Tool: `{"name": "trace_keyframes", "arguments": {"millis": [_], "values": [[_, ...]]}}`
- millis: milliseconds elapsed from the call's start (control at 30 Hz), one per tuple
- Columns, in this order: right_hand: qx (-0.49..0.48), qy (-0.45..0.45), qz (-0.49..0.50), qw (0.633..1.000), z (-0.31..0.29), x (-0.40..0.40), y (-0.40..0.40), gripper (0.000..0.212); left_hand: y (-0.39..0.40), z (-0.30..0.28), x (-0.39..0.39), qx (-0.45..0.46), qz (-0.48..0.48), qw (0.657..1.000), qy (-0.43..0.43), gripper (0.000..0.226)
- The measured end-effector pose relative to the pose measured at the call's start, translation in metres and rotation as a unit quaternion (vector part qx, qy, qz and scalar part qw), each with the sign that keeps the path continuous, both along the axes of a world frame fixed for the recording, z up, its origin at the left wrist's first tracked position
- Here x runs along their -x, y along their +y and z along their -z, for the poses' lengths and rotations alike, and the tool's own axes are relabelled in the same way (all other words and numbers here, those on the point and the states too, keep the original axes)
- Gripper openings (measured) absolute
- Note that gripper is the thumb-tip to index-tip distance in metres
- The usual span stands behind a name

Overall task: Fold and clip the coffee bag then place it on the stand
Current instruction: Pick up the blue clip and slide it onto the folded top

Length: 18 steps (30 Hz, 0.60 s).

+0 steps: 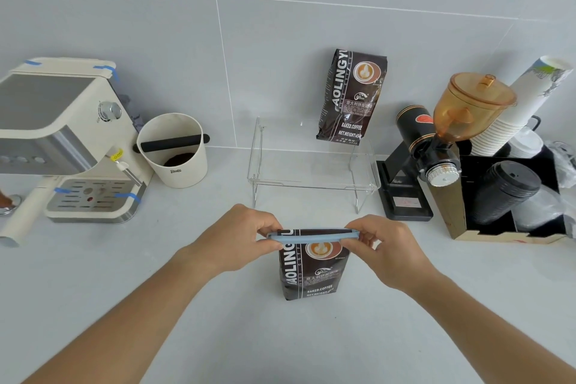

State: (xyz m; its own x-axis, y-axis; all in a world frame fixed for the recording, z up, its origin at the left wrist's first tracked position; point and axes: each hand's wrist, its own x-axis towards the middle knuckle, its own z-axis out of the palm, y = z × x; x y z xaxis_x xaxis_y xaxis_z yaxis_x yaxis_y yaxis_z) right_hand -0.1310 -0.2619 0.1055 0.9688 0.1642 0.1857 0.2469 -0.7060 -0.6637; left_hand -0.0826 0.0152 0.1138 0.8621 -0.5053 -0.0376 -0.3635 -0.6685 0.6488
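Two of the three steps look close to finished. The coffee bag [313,268] stands upright on the worktop [218,305], near the front edge and just in front of the clear stand [311,165]. Its top is already folded down flat, and a light blue clip [311,237] lies straight across that fold from side to side. The left hand [240,240] pinches the clip's left end, its grip closed on the blue bar with the thumb beneath and the fingers over the top; the right hand [383,246] pinches the right end the same way. Whether the clip has fully snapped shut I cannot tell (its latch end is hidden under the right fingers), so I judge the clipping step as in hand rather than done.

What is left is the placing. The stand's front shelf is bare, while a second bag [352,97] of the same brand leans upright at its back right, against the tiled wall. The clipped bag has yet to be lifted off the worktop and set on the stand, probably in the free space to the left of that second bag.
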Motion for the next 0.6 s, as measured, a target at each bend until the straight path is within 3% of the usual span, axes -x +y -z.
{"name": "trace_keyframes", "arguments": {"millis": [333,600], "values": [[-0.023,0.007,-0.033,0.999,-0.0008,-0.0018,-0.0039,0.009,0.0091,-0.0089,-0.0085,-0.195,0.096,0.976,-0.011,0.037],[-0.040,0.009,-0.030,0.999,0.0018,-0.0038,-0.0038,0.009,0.0090,-0.0016,-0.0069,-0.174,0.135,0.972,-0.080,0.032]]}}
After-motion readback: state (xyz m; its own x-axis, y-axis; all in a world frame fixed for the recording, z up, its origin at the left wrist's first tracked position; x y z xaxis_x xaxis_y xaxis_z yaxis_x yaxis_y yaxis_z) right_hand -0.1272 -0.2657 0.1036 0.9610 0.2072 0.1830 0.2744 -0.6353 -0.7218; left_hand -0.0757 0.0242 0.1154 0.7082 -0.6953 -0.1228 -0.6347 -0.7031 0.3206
